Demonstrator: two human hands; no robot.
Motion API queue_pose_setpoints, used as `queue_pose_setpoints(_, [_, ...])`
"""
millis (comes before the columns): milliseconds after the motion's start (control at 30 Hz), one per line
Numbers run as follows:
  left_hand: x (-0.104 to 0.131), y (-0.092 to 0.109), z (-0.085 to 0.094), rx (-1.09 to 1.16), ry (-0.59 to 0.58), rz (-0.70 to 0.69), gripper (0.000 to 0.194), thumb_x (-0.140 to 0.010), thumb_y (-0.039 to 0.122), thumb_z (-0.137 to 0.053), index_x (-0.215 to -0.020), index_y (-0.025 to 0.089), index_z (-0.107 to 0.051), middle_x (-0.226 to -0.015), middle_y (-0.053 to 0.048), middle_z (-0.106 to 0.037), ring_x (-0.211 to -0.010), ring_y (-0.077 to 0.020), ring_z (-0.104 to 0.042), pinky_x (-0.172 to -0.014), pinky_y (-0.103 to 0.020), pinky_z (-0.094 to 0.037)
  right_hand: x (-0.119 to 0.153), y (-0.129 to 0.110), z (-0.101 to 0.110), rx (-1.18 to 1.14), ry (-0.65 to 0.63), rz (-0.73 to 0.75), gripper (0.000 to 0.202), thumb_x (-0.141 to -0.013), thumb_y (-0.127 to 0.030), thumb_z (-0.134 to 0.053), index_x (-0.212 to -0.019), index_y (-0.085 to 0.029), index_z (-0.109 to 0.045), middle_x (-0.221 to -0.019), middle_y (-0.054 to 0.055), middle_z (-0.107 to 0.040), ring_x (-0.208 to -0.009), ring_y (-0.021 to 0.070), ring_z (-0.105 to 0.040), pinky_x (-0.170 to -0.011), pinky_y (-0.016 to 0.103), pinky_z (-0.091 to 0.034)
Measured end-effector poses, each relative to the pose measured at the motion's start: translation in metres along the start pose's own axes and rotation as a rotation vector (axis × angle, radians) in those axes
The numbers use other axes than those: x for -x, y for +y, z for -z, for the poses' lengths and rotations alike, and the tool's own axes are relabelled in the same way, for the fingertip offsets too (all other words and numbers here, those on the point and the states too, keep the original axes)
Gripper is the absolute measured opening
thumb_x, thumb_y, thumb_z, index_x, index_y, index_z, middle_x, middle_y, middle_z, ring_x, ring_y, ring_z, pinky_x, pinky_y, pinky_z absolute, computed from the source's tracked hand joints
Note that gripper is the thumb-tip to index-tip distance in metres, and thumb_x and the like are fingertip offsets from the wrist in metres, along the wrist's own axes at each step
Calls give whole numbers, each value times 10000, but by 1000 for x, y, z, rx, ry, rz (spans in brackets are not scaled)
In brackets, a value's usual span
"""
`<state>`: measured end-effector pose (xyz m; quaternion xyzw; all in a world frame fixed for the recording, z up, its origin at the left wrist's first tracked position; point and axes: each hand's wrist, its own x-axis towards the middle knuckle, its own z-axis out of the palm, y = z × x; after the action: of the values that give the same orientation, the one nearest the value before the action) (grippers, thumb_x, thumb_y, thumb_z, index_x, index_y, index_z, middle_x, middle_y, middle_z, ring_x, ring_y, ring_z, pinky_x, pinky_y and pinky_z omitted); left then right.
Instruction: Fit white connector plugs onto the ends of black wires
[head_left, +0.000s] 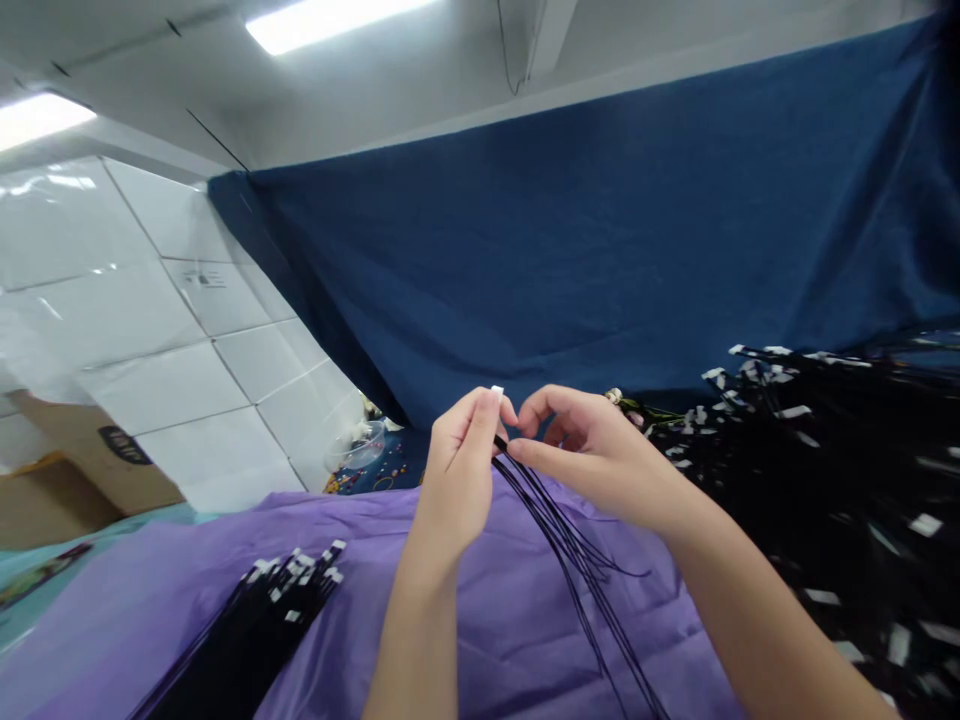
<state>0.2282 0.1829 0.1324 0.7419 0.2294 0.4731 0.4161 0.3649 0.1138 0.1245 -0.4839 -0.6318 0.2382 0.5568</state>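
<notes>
My left hand (461, 460) is closed in a pinch on a bunch of thin black cords (574, 550) with a small white tag (497, 390) poking up above the thumb. From between the hands the cords hang down to the lower right over purple cloth. My right hand (574, 435) is just right of the left one. Its fingers are loosely curled, with a gap between thumb and index finger, and the thumb tip lies at the cords' upper end. Part of the cords is hidden behind the left fingers.
Purple cloth (330, 520) covers the surface ahead. A bundle of black cords with white tags (247, 640) lies at lower left, and a large dark heap of similar ones (780, 520) at right. White boxes (187, 390), a clear bowl (364, 447) and a blue curtain (570, 240) stand behind.
</notes>
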Motion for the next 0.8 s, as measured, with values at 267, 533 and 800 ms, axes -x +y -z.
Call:
queue_pose_setpoints(267, [-1, -2, 0, -56, 27, -32, 398, -944, 493, -414, -760, 170, -556, -634, 13, -426, -598, -99, -373, -563, -232, -299, 2, -3, -1, -42, -165, -118, 187, -886, -326, -543, -811, -161, -588, -668, -26, -445, -578, 73, -356, -487, 223, -263])
queue_pose_setpoints(533, [-1, -4, -1, -114, 18, 3, 396, -936, 504, -412, -771, 175, -558, -641, 9, -453, -597, -108, -403, -561, -240, -314, 2, 0, -1, 30, -148, -129, 258, -945, -391, -452, -810, -177, -504, -714, -20, -452, -619, 87, -363, -527, 222, -307])
queue_pose_setpoints(800, [-3, -2, 3, -266, 84, -28, 384, -943, 473, -406, -765, 177, -573, -626, 10, -458, -619, -118, -442, -569, -245, -323, -2, 7, 4, -90, -159, -144, 206, -879, -377, -572, -906, -174, -562, -718, -21, -489, -598, 78, -395, -501, 214, -301])
